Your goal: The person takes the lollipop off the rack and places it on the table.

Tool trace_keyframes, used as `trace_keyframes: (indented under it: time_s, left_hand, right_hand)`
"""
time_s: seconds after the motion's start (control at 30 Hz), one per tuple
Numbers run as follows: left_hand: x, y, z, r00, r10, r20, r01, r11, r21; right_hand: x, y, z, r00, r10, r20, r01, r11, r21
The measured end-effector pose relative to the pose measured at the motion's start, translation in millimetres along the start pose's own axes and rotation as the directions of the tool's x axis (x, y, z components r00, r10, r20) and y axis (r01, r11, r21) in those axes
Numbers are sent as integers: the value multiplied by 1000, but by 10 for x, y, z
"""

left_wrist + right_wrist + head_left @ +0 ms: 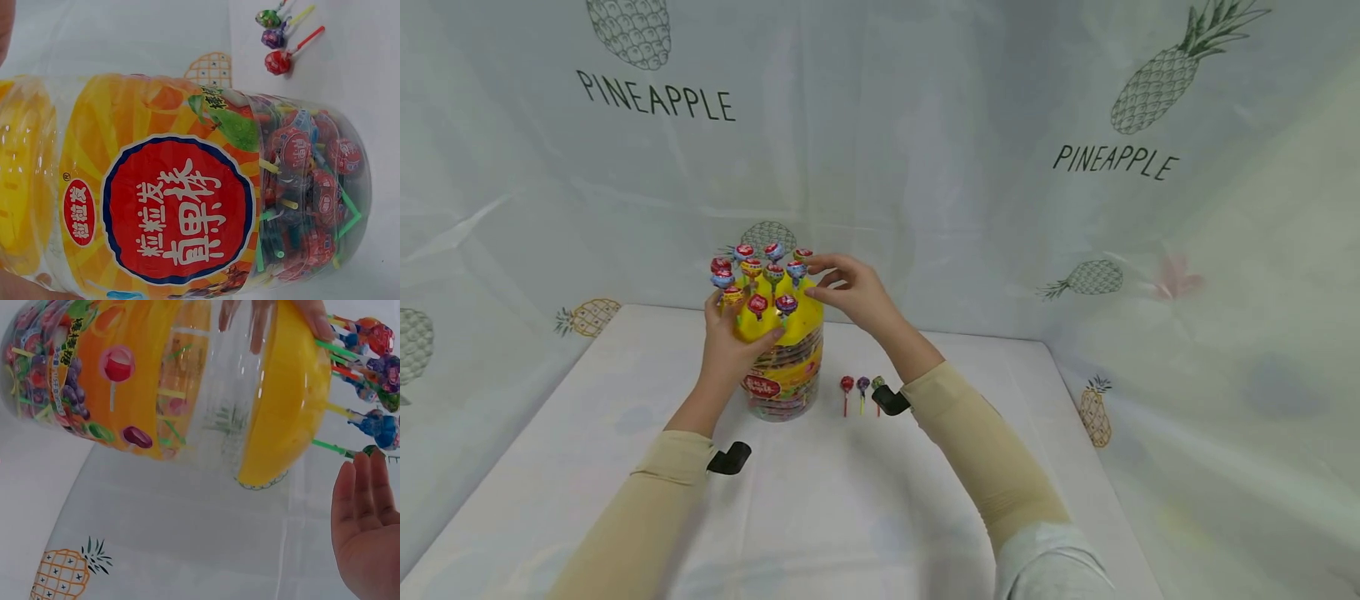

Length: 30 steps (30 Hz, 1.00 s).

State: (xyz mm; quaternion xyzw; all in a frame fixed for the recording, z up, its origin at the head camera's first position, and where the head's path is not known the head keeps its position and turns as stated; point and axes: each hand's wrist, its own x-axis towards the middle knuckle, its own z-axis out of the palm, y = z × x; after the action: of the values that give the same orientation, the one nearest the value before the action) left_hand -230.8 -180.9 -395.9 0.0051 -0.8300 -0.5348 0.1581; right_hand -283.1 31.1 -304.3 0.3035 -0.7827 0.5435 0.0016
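Note:
A clear jar (782, 387) with a yellow lid (807, 315) stands upright, several wrapped lollipops (774, 273) sticking up from the lid. My left hand (726, 350) grips the lid from the left and front, fingers and thumb spread around it. At the lid's right side, my right hand (859, 293) has its thumb and fingers apart. In the right wrist view, the fingertips of my right hand (367, 528) touch or nearly touch a green-sticked lollipop's head (370, 450). The left wrist view shows the jar's label (178, 209) and lollipops inside (319, 197).
Loose on the white table (805, 508), right of the jar, lie a red lollipop (847, 383), a purple one (862, 384) and a green one (878, 382), the last partly behind a black wrist piece (891, 400). A pineapple-print sheet (895, 167) hangs behind.

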Motion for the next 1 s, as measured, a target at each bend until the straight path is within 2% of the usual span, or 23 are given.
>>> trace_keyframes:
  time_s: [0.3,0.43,0.77,1.0]
  left_hand:
    - [1,-8,8,1000,18,-15,-18,1000,-12]
    - [1,-5,13,1000,21,-22,-22,1000,-17]
    - [4,-29,29,1000,15,-25,-16,1000,-26]
    - [9,-50,34,999,28,-26,-28,999,-34]
  right_hand:
    - [26,23,131,1000,-22,3,22,1000,-21]
    - [28,36,176,999,-25,-24,24,999,-35]
    - [39,65,303,987,-58,-150,62,998,24]
    - [58,85,331,988,-55,-141,59,998,19]
